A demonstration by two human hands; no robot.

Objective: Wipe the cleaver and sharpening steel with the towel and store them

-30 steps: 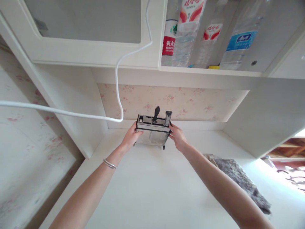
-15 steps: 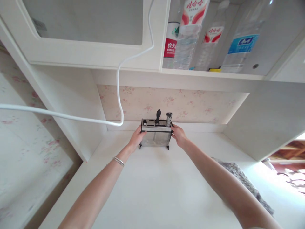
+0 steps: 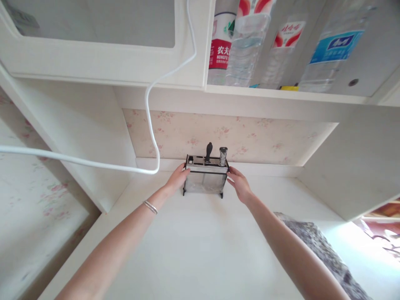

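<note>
A knife holder with a slotted metal top, a see-through body and black feet stands on the white surface close to the back wall. From its top stick out a black handle and a speckled dark handle. My left hand grips its left end, thumb toward me, with the other fingers partly hidden behind it. On the opposite end, my right hand holds the right upper edge with its fingertips, some lower fingers apart from it. A bracelet circles my left wrist.
A white cable hangs in front, left of the holder. Overhead is a white cabinet, with several plastic bottles on its open shelf. A grey furry cloth lies at right, beneath my right forearm. Cabinet sides flank the niche.
The view has moved slightly closer, so the bottles and cloth look larger. Both hands stay at the ends of the knife holder, which has hardly moved.
</note>
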